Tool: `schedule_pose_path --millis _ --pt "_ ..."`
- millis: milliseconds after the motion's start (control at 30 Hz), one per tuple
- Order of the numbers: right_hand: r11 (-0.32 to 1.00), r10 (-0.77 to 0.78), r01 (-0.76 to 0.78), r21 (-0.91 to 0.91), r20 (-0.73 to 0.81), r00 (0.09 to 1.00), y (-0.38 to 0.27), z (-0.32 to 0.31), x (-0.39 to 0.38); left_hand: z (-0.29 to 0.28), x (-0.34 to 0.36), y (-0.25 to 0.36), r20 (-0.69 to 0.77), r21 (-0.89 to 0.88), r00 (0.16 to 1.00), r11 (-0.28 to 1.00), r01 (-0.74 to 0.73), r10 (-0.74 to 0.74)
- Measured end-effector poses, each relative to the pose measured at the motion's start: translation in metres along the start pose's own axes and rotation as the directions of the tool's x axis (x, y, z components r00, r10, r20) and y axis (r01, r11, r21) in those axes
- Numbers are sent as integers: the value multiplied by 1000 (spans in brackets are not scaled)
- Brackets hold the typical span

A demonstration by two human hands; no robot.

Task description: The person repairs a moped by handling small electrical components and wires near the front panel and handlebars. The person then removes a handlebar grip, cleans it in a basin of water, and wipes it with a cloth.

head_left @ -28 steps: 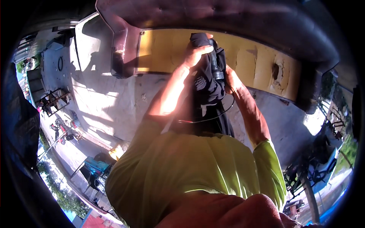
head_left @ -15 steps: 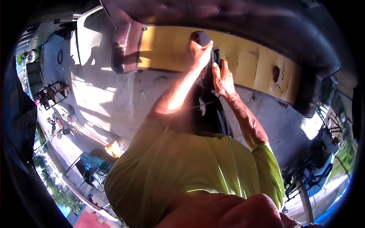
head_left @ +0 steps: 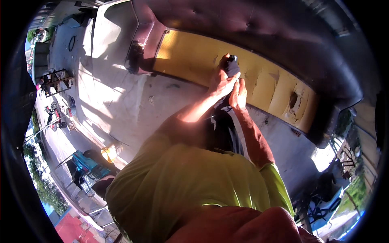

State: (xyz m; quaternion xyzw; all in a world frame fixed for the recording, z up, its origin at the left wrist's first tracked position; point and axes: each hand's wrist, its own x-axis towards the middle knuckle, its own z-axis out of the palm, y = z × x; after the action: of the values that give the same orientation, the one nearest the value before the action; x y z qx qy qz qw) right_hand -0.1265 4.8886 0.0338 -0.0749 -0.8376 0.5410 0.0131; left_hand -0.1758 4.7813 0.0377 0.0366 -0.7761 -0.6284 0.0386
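Observation:
Ahead of my chest, my left hand is closed round a black, soft-looking bundle, which has a small shiny part at its far tip. What the bundle is cannot be made out. Close against it on the right is my right hand, its fingers pointing forward and close together, touching the bundle's lower side near my left hand. Parts of the right fingers and the bundle's underside are hidden. Beneath both hands lies the yellow seat of a dark maroon sofa.
Torn and cracked patches mark the right side of the seat, with a hole in it. A pale concrete floor spreads below the sofa. At the left are a yellow container, a teal machine-like object and a motorcycle.
Both hands have come closer together around the black bundle. The left hand has shifted right and nearer to me, its grip changed. The view has turned slightly.

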Motion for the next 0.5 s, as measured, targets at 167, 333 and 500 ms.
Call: schedule_pose_path --millis 167,333,500 --pt "984 175 -166 -57 219 960 -42 -12 4 -18 3 12 -149 87 986 994 -65 78" --pt "999 -38 32 34 216 976 -90 -21 11 -50 7 83 -192 129 956 960 247 -221" --pt "700 157 -487 523 551 819 -104 -21 12 -81 16 118 -186 207 973 963 171 -133"
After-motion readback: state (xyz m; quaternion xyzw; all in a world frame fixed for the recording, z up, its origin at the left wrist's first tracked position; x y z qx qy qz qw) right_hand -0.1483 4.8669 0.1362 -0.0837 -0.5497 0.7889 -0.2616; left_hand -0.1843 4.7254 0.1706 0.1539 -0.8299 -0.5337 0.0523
